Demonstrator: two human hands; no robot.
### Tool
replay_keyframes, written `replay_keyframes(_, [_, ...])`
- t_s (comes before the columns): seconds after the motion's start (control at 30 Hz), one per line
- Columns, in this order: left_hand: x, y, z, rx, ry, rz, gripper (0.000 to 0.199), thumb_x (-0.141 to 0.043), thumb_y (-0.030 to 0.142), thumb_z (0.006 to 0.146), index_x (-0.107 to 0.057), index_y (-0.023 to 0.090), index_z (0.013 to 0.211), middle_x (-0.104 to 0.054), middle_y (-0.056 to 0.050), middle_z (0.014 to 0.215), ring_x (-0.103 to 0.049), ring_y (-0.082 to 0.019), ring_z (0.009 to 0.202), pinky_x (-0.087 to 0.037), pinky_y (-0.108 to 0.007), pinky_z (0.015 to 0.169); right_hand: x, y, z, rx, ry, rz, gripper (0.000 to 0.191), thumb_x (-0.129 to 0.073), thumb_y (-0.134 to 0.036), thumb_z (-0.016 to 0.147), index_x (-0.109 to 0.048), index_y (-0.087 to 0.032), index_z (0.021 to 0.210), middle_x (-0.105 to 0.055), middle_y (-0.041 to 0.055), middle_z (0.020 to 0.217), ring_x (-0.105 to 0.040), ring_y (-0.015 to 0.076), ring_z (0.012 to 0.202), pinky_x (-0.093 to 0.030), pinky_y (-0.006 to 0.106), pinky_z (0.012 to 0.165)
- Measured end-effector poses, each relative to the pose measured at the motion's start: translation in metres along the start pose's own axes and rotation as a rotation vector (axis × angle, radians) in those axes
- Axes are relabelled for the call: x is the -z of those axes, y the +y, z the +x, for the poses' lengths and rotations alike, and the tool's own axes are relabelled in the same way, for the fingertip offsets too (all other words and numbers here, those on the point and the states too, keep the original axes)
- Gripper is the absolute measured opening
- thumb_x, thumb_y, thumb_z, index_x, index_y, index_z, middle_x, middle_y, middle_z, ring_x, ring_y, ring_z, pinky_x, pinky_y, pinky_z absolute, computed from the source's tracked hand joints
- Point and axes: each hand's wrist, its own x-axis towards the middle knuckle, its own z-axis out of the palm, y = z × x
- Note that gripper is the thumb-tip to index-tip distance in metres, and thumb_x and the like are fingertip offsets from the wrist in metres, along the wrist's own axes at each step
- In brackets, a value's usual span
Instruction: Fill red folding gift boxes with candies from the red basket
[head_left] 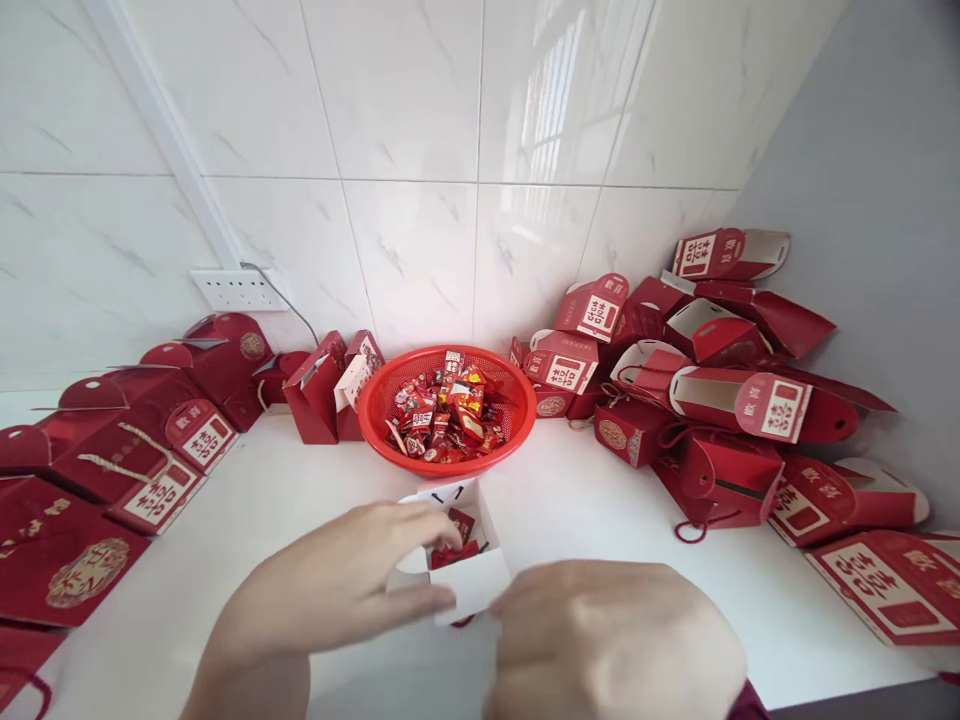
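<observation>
A small paper gift box (491, 535), white inside, lies open on the table in front of the basket. Red-wrapped sweets (459, 553) are inside it, and short dark cord ends show at its back wall. My left hand (360, 570) holds the box at its left front, fingers reaching over the inside and thumb against the white front flap. Close to the box's front right corner is my right hand (600, 640), back turned up and smeared by motion. Its fingers are mostly hidden, so whether it grips the box cannot be seen.
A red plastic basket (371, 420) of wrapped sweets stands behind the box. Red gift boxes line the left side (90, 450) and are heaped on the right (720, 480). Behind is a tiled wall (412, 250) with a socket strip (238, 290) and cable. The white table (555, 510) lies beneath.
</observation>
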Motion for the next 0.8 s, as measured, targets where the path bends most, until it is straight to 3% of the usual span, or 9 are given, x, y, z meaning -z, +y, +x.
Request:
replay_keyframes(0.07, [0.008,-0.011,0.012,0.105,0.083,0.037,0.04,-0.046,0.054,0.097,-0.064,0.026,0.12,-0.07,-0.006,0.114,-0.065,-0.025,0.103,-0.05,-0.033,0.092,0.032,-0.005,0.011,-0.092,0.063,-0.068,0.039,-0.063,-0.049,0.088,-0.065,-0.026,0.12,-0.073,0.0073,0.098,-0.069,0.0241,0.091,-0.053,0.034,0.082])
replay_keyframes(0.17, [0.009,-0.036,0.027,0.198,0.148,0.08,0.043,-0.045,0.057,0.096,-0.063,0.027,0.122,-0.068,-0.006,0.118,-0.064,-0.027,0.106,-0.049,-0.035,0.093,0.058,0.007,0.019,-0.341,0.209,-0.139,0.031,-0.06,-0.04,0.093,-0.063,-0.022,0.117,-0.073,0.0078,0.101,-0.069,0.0242,0.091,-0.051,0.034,0.08])
replay_keyframes(0.3, [0.005,-0.077,0.053,0.275,0.22,0.133,0.045,-0.052,0.057,0.092,-0.063,0.025,0.12,-0.065,-0.007,0.124,-0.061,-0.029,0.113,-0.047,-0.039,0.096,0.072,0.055,0.023,-0.63,0.338,-0.181,0.023,-0.047,-0.032,0.099,-0.062,-0.019,0.11,-0.073,0.0094,0.1,-0.069,0.0244,0.09,-0.048,0.033,0.078])
replay_keyframes(0.4, [0.003,-0.105,0.074,0.321,0.212,0.18,0.044,-0.056,0.058,0.088,-0.065,0.025,0.116,-0.067,-0.006,0.125,-0.06,-0.031,0.117,-0.036,-0.047,0.109,0.083,0.099,0.033,-0.69,0.397,-0.18,0.03,-0.037,-0.027,0.102,-0.065,-0.017,0.106,-0.072,0.0122,0.107,-0.067,0.0249,0.098,-0.046,0.034,0.085])
replay_keyframes(0.43, [0.003,-0.113,0.08,0.332,0.189,0.181,0.046,-0.055,0.061,0.087,-0.065,0.025,0.115,-0.067,-0.005,0.124,-0.06,-0.031,0.116,-0.033,-0.049,0.112,0.087,0.113,0.04,-0.678,0.382,-0.162,0.033,-0.034,-0.024,0.102,-0.065,-0.015,0.109,-0.07,0.0138,0.113,-0.065,0.0255,0.104,-0.045,0.035,0.089])
replay_keyframes(0.5, [0.001,-0.125,0.09,0.339,0.133,0.173,0.051,-0.052,0.068,0.086,-0.066,0.027,0.113,-0.068,-0.005,0.122,-0.062,-0.03,0.112,-0.034,-0.048,0.111,0.091,0.138,0.06,-0.62,0.23,-0.081,0.036,-0.034,-0.02,0.101,-0.068,-0.012,0.108,-0.07,0.0152,0.117,-0.064,0.0255,0.108,-0.044,0.034,0.093])
replay_keyframes(0.67, [-0.003,-0.133,0.1,0.339,0.093,0.233,0.062,-0.043,0.078,0.084,-0.069,0.027,0.107,-0.067,-0.005,0.12,-0.061,-0.03,0.112,-0.041,-0.044,0.102,0.086,0.183,0.12,-0.437,-0.223,0.134,0.019,-0.062,-0.023,0.089,-0.079,-0.02,0.097,-0.077,-0.0007,0.102,-0.07,0.017,0.093,-0.05,0.021,0.085])
replay_keyframes(0.8, [-0.004,-0.133,0.1,0.352,0.082,0.229,0.071,-0.04,0.083,0.082,-0.068,0.027,0.114,-0.065,-0.007,0.126,-0.058,-0.032,0.117,-0.035,-0.047,0.107,0.081,0.207,0.138,-0.473,-0.281,0.127,0.034,-0.054,-0.014,0.089,-0.075,-0.022,0.115,-0.074,0.0005,0.117,-0.069,0.0186,0.106,-0.05,0.023,0.093])
